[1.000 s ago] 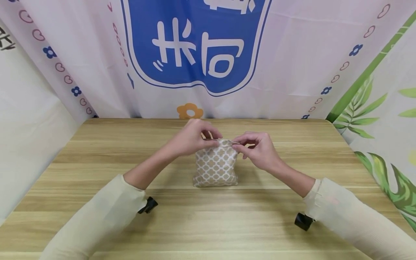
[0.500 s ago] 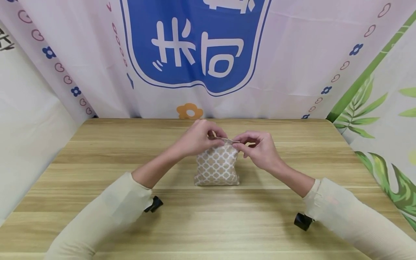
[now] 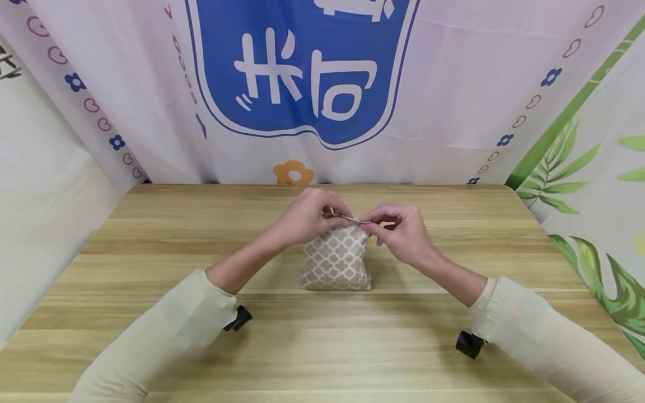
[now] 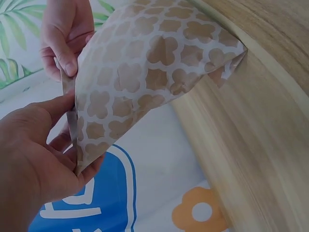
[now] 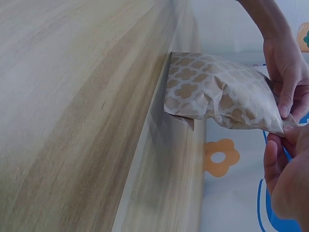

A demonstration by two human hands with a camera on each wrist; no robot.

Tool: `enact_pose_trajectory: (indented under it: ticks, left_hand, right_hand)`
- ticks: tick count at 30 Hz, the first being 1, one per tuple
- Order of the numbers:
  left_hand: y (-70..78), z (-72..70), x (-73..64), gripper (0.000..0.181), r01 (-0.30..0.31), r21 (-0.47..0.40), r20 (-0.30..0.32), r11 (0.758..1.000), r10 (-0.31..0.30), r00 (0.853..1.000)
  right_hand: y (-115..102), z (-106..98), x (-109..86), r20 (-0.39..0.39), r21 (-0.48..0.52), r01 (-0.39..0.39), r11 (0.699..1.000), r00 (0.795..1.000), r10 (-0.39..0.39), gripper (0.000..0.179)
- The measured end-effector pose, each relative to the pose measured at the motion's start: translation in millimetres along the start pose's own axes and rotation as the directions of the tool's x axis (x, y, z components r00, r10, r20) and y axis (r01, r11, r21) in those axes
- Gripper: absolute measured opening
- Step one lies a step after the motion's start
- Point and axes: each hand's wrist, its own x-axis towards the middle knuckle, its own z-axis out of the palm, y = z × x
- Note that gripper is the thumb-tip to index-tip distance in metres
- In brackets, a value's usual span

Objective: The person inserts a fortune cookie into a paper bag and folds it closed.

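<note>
A tan paper bag (image 3: 336,260) with a white lattice pattern stands upright on the wooden table, its base down and its body plump. My left hand (image 3: 309,218) pinches the left part of its top edge between thumb and fingers. At the right end of that edge, my right hand (image 3: 400,232) pinches the paper too. The top is folded into a narrow strip, seen edge-on in the left wrist view between the left hand (image 4: 43,145) and the bag (image 4: 140,67). In the right wrist view, the paper bag (image 5: 217,92) shows creases down its side. What it contains is hidden.
The wooden table (image 3: 353,347) spreads around the bag, with its back edge just beyond the hands. Behind it hangs a pale printed cloth (image 3: 453,101) with a blue badge. A leaf-printed panel (image 3: 594,168) stands on the right. Black wrist cameras (image 3: 470,343) hang below the sleeves.
My left hand has slid a little to the right along the bag's top, nearer my right hand. The top edge has folded over into a narrower strip. My right hand has hardly moved.
</note>
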Motion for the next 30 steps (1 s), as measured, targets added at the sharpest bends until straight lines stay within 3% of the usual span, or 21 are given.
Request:
enact_pose_trajectory:
  ticks: [6,15,23,30]
  left_hand:
    - [-0.1,1.1,-1.0,0.006,0.003,0.045,-0.003,0.999,-0.003,1.000]
    - [-12.8,-1.5,-7.6,0.009,-0.017,0.028,-0.005,0.999,0.017,1.000]
    - [-22.4,-7.4,-15.8,0.007,-0.087,-0.012,-0.015,0.996,0.086,0.996]
    - [-31.5,-13.2,-24.5,0.005,-0.076,0.008,-0.021,0.997,0.076,0.997]
  right_hand:
    - [2,1,0.0,0.001,-0.015,0.015,1.000,1.000,-0.015,0.005]
    - [1,1,-2.1,-0.022,0.007,0.022,1.000,1.000,-0.022,0.006]
    - [1,1,-2.4,-0.039,0.015,0.020,1.000,0.999,-0.020,0.007]
    - [4,-5,-3.9,-0.055,0.027,0.014,1.000,0.998,-0.012,0.005]
